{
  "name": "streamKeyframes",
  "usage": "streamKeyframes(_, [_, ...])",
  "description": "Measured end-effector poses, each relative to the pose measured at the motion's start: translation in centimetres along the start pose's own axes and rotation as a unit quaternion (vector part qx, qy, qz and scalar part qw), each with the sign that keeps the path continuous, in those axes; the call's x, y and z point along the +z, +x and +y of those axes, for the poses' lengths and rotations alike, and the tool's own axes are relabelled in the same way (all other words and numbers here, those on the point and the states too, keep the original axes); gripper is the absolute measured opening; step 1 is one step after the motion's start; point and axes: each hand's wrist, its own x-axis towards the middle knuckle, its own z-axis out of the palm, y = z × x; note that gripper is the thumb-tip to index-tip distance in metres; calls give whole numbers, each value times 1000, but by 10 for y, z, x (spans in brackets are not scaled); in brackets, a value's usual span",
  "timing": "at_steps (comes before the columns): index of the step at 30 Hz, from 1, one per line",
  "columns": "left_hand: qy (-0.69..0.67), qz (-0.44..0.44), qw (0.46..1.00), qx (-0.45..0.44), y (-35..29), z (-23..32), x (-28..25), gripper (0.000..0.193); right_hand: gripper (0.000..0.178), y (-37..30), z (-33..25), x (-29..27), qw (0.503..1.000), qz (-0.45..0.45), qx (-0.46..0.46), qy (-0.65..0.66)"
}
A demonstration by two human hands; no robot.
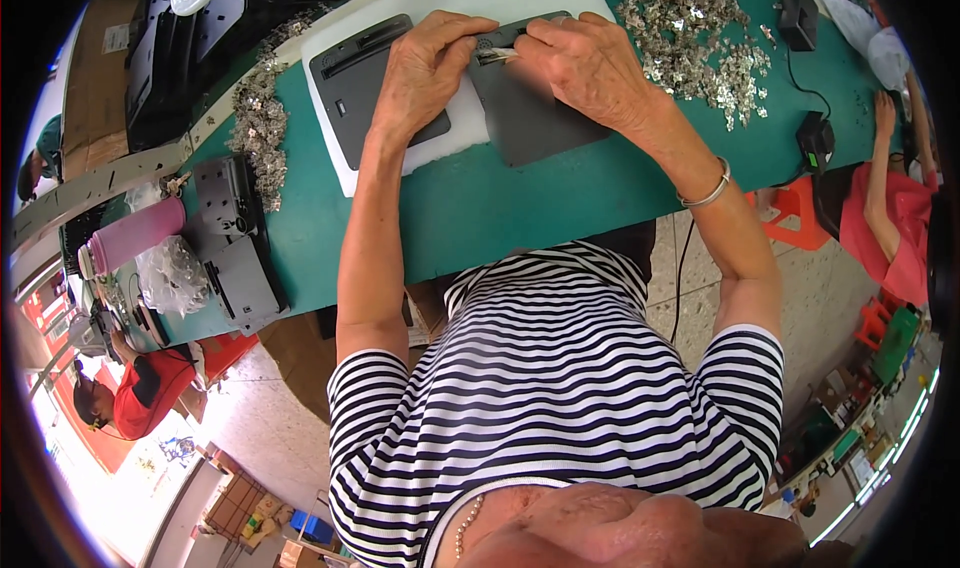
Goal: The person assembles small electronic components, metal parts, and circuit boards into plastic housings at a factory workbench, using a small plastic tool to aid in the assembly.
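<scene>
A dark grey plastic panel (535, 128) lies on a white foam sheet (462, 146), partly past its near edge, with both my hands at its far end. My left hand (425, 73) is closed, its thumb and fingers pinched together by the panel's far left corner; what they hold is hidden. My right hand (590, 73) is curled over the far edge, fingers closed, its fingertips beside a small shiny strip (495, 56). Whether that strip is held or fixed in the panel I cannot tell. A second grey panel (352, 118) with slots lies left, partly under my left wrist.
Small silvery metal pieces (690, 43) are heaped on the green table (470, 213) at right, and more pieces (262, 133) at left. Grey plastic parts (245, 278), a pink bottle (140, 233) and a clear bag (172, 276) sit left. Black devices (797, 20) and co-workers are at the sides.
</scene>
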Motion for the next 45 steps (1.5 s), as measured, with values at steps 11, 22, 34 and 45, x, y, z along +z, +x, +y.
streamKeyframes(11, [9, 1, 1000, 6, 0, 0, 0, 24, 7, 4, -7, -3, 997, -34, -29, -65])
streamKeyframes(22, [4, 10, 1000, 2, 0, 0, 1, 23, 14, 26, -28, -14, 974, -123, -85, -169])
streamKeyframes(34, [3, 13, 999, -38, 3, 0, 1, 22, 17, 35, -39, -16, 943, -137, -162, -257])
streamKeyframes(45, [19, 46, 999, 14, -1, -5, 5, 25, 15, -25, -20, -40, 983, 8, 184, 0])
